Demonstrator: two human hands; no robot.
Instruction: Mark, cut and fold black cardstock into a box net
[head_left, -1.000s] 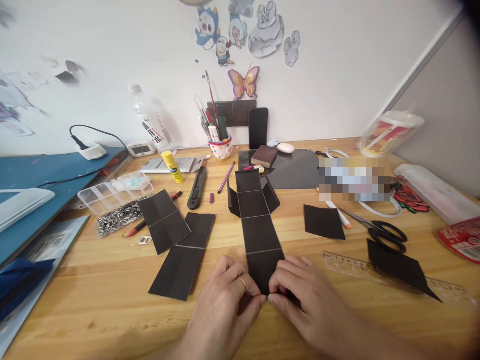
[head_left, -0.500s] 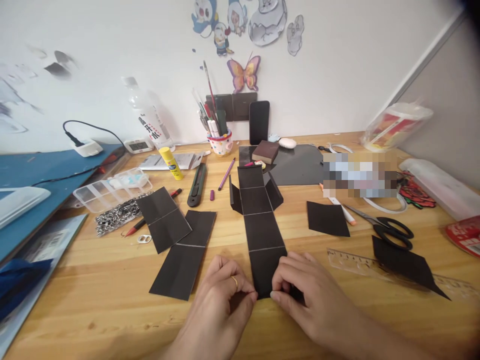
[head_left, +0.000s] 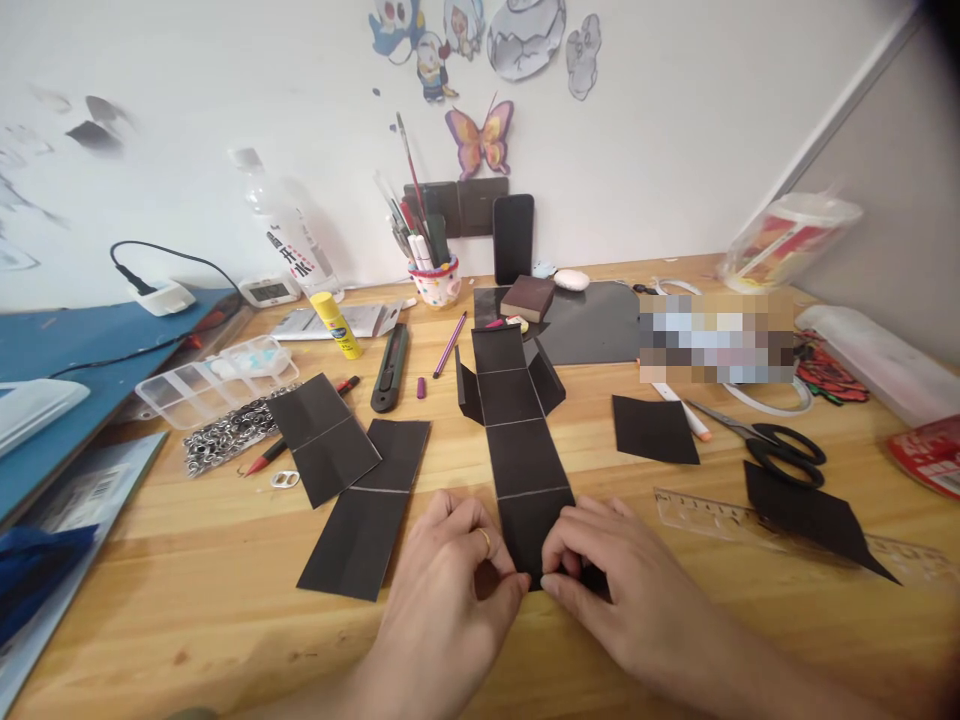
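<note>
A long black scored card strip lies on the wooden desk, running away from me, with two side flaps raised at its far end. My left hand, a ring on one finger, pinches the left edge of the strip's near panel. My right hand pinches the right edge of that same panel, fingers curled. Both thumbs meet at the panel's near corner. What lies under the fingers is hidden.
Two folded black card pieces lie to the left, a black square and a black scrap on a clear ruler to the right. Scissors, a utility knife, a glue stick, a pen cup, a compartment box and a phone stand farther back.
Both hands stay pinched on the near panel, shifting only slightly. The view has tilted a little downward.
</note>
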